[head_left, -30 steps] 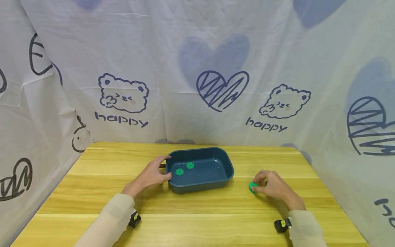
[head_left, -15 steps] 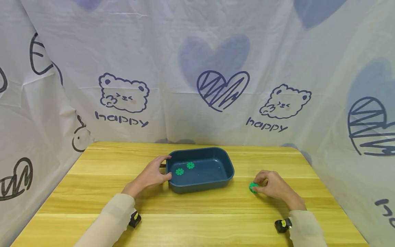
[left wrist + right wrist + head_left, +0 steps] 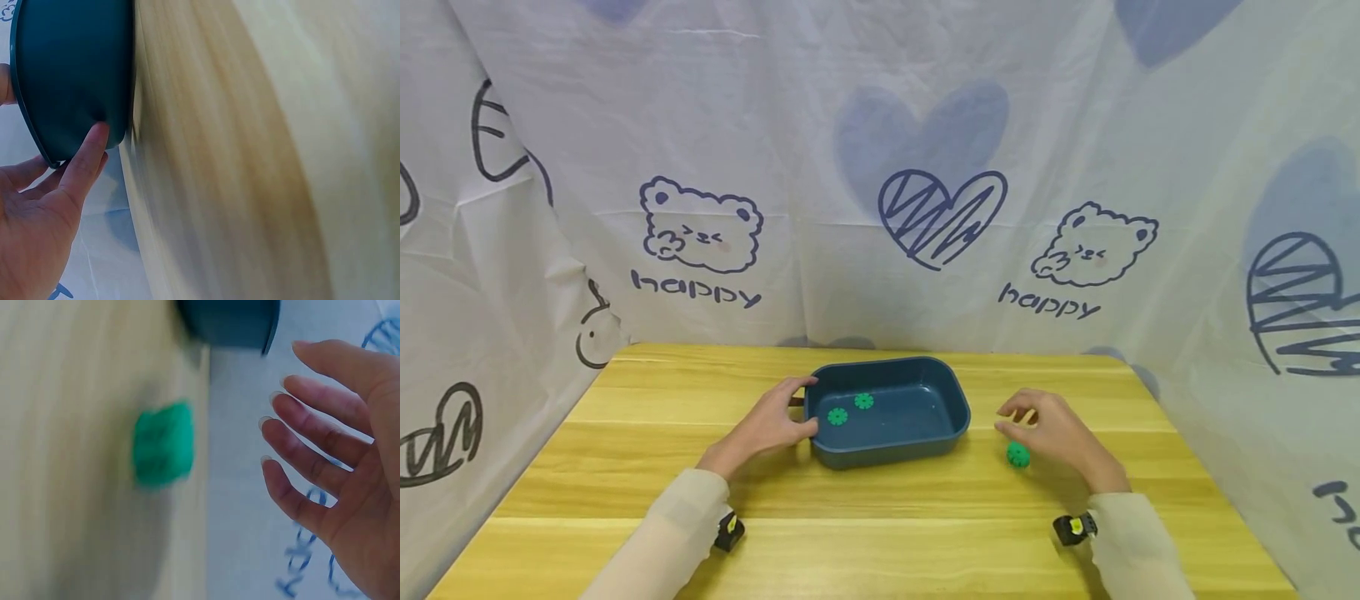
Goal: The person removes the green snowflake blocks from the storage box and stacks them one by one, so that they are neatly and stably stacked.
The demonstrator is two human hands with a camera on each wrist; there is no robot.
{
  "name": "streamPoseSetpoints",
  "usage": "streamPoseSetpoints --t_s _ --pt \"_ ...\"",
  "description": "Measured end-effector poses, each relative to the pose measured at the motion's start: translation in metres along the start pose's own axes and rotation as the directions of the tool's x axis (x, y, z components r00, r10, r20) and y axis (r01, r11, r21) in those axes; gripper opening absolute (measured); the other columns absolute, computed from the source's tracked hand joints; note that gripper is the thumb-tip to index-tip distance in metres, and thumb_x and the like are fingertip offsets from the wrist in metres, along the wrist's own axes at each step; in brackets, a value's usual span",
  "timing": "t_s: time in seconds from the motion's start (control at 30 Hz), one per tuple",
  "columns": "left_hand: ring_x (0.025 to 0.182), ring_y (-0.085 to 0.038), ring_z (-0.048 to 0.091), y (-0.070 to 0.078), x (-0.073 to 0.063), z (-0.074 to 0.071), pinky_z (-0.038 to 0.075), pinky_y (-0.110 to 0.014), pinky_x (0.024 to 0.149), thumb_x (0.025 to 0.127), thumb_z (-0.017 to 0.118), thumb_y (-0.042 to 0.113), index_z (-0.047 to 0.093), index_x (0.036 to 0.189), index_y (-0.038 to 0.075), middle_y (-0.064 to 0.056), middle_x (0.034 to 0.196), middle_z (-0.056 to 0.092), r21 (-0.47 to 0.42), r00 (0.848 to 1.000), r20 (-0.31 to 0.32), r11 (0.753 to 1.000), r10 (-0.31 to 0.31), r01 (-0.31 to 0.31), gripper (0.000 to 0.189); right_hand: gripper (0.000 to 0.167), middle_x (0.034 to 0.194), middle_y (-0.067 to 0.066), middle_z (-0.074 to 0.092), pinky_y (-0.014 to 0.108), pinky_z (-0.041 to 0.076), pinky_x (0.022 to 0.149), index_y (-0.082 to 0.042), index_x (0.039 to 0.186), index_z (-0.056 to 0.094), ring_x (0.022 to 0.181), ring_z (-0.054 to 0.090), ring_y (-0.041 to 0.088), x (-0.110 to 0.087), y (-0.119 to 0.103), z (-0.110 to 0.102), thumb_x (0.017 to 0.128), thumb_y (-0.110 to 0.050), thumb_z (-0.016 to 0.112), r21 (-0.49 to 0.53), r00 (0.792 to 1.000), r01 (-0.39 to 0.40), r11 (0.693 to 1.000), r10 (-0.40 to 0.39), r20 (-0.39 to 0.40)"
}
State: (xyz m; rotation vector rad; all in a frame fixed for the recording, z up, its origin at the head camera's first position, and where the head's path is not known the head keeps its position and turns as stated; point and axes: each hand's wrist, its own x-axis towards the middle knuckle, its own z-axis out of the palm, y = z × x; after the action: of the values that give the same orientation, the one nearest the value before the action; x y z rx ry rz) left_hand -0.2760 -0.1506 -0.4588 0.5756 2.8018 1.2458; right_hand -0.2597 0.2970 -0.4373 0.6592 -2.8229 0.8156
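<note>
A dark blue rectangular bin [image 3: 887, 429] stands on the table, with two green notched discs [image 3: 837, 416] lying flat inside near its left end. My left hand [image 3: 767, 422] holds that left end, thumb and fingers spread around the rim; the left wrist view shows the hand [image 3: 44, 212] against the bin's outer wall [image 3: 69, 81]. To the bin's right sits a small green stack of notched discs [image 3: 1018, 455], blurred in the right wrist view [image 3: 164, 445]. Just above and behind it hovers my right hand [image 3: 1056, 429], fingers loosely bent, holding nothing and apart from the stack.
The wooden table [image 3: 880, 542] ends at a white printed cloth [image 3: 820, 208] hanging behind it and at both sides. A dark handle-like piece [image 3: 796, 402] pokes out at the bin's left end. Each wrist carries a small black camera [image 3: 1073, 528].
The right hand has let go of the green disc stack and lifted up and slightly to the left, its fingers loosening. The left hand and the bin have stayed in place.
</note>
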Motion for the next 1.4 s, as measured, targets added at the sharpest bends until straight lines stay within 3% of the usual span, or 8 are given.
streamPoseSetpoints --t_s 0.27,0.43,0.6,0.97,1.2,1.4 --pt "0.129 -0.043 0.061 0.002 0.002 0.002 0.053 -0.054 0.109 0.089 0.071 0.017 0.046 0.151 0.000 -0.024 0.155 0.047 -0.022 1.000 0.008 1.000 -0.014 0.014 0.069 0.016 0.096 -0.001 0.075 0.028 0.060 0.073 -0.010 0.103 0.079 0.083 0.065 0.009 0.045 -0.044 0.013 0.092 -0.021 0.078 0.053 0.994 0.110 0.993 -0.111 0.021" --pt "0.129 -0.043 0.061 0.002 0.002 0.003 0.053 -0.055 0.109 0.089 0.071 0.018 0.046 0.151 0.001 -0.023 0.155 0.048 -0.021 1.000 0.010 1.000 -0.014 0.015 0.069 0.017 0.092 0.002 0.073 0.025 0.058 0.069 -0.007 0.104 0.078 0.078 0.063 0.009 0.070 -0.059 0.034 0.093 -0.019 0.077 0.098 0.985 0.154 0.983 -0.161 0.064" --pt "0.129 -0.045 0.061 0.001 0.002 0.004 0.053 -0.055 0.109 0.090 0.071 0.019 0.046 0.151 0.000 -0.025 0.155 0.047 -0.022 1.000 0.018 1.000 -0.001 0.002 0.069 0.020 0.099 0.005 0.074 0.023 0.057 0.073 -0.004 0.108 0.077 0.081 0.066 0.010 0.088 -0.069 0.058 0.094 -0.019 0.076 0.097 0.976 0.159 0.983 -0.171 0.132" --pt "0.133 -0.048 0.058 -0.001 0.000 0.001 0.050 -0.057 0.112 0.095 0.070 0.020 0.042 0.154 0.002 -0.025 0.159 0.042 -0.047 0.999 0.052 0.999 -0.013 0.016 0.067 0.022 0.111 0.009 0.076 0.035 0.062 0.086 -0.004 0.113 0.076 0.096 0.072 0.021 0.117 -0.088 0.096 0.092 -0.011 0.077 0.062 0.968 0.108 0.992 -0.119 0.222" --pt "0.133 -0.049 0.057 -0.002 0.000 -0.002 0.048 -0.059 0.112 0.097 0.070 0.023 0.041 0.154 0.000 -0.027 0.159 0.042 -0.037 0.998 0.063 0.999 0.008 -0.006 0.068 0.029 0.124 0.014 0.074 0.044 0.057 0.103 -0.002 0.121 0.073 0.118 0.069 0.029 0.127 -0.095 0.113 0.093 -0.008 0.076 0.046 0.948 0.154 0.987 -0.161 0.276" --pt "0.134 -0.049 0.056 -0.002 0.000 -0.005 0.048 -0.060 0.113 0.097 0.070 0.026 0.040 0.155 0.001 -0.027 0.160 0.040 -0.050 0.998 0.067 0.999 0.007 -0.004 0.069 0.032 0.128 0.011 0.073 0.044 0.056 0.107 -0.004 0.126 0.073 0.124 0.067 0.029 0.131 -0.099 0.116 0.094 -0.008 0.074 0.022 0.935 0.159 0.987 -0.158 0.319"
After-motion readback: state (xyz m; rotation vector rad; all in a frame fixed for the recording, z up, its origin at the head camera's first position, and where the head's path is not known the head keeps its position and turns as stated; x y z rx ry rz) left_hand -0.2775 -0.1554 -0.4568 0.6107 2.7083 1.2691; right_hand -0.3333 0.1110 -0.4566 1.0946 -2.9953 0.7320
